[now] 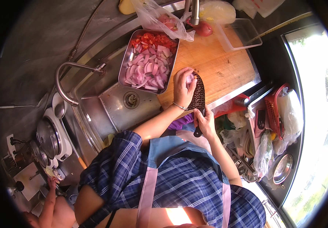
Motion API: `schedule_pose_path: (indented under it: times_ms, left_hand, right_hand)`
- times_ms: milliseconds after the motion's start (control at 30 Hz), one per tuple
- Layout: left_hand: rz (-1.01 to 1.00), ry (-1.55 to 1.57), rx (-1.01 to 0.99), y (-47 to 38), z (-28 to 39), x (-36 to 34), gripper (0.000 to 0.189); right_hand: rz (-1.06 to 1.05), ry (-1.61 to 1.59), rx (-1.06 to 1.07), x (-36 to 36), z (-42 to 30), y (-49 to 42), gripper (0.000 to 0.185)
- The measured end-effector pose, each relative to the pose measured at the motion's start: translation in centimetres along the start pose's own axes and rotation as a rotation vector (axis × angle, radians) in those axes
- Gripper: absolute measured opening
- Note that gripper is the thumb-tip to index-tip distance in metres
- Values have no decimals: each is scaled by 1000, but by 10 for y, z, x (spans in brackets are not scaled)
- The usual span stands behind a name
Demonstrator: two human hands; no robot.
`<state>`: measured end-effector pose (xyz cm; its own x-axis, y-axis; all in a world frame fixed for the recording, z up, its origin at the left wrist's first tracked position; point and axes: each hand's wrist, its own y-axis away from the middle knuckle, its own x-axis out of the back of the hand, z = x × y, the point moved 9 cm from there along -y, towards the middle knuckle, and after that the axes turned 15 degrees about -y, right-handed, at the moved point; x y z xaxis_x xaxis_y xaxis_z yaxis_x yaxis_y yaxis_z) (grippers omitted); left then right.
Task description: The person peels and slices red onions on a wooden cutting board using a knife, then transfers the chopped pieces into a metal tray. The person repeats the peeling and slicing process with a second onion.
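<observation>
My right hand point(205, 122) grips the black handle of a broad kitchen knife point(200, 92) with a dark, patterned blade. Curled at the blade's left side, my left hand point(183, 89) holds cut pieces of red onion point(190, 79) against it. Both hands are over the near left part of a wooden cutting board point(223, 68). Left of them, a rectangular metal tray point(119, 74) overlaps the board and the sink. It holds chopped onion point(149, 68) and, at its far end, chopped red pieces point(155, 40), perhaps tomato or pepper.
A steel sink point(101, 114) with a curved faucet point(58, 77) lies to the left. A whole red onion point(204, 29), a plastic bag point(166, 20) and a clear plastic container point(248, 34) sit beyond. At right is a red basket point(275, 111). Another person's hand point(53, 182) shows lower left.
</observation>
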<state>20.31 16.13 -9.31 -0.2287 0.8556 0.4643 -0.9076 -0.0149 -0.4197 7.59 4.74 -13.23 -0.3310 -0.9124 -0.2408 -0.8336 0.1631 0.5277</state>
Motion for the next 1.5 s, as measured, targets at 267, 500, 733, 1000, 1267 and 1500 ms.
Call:
schedule_pose_path:
  times_ms: [267,500,733,1000,1267,1500]
  left_hand:
    - [117,-358,-115,-57,-21,88,36]
    - [26,-392,-116,-51,-63,127,16]
    - [-155,-322,-438,-29,-13,102,32]
    - [-49,-383,-378,-34,-17,124,31]
    - [-105,-391,-193,-28,-64,137,24]
    - [286,259,1019,57,-224,149,64]
  right_hand:
    - [-138,113,145,-72,-42,-27,22]
    - [-43,110,190,-52,-52,-36,24]
    - [-177,96,84,-71,-46,-20,17]
    - [-205,406,221,-69,-48,-15,23]
    - [187,761,546,0,-78,-17,30]
    - [246,1360,645,26,-70,-40,37]
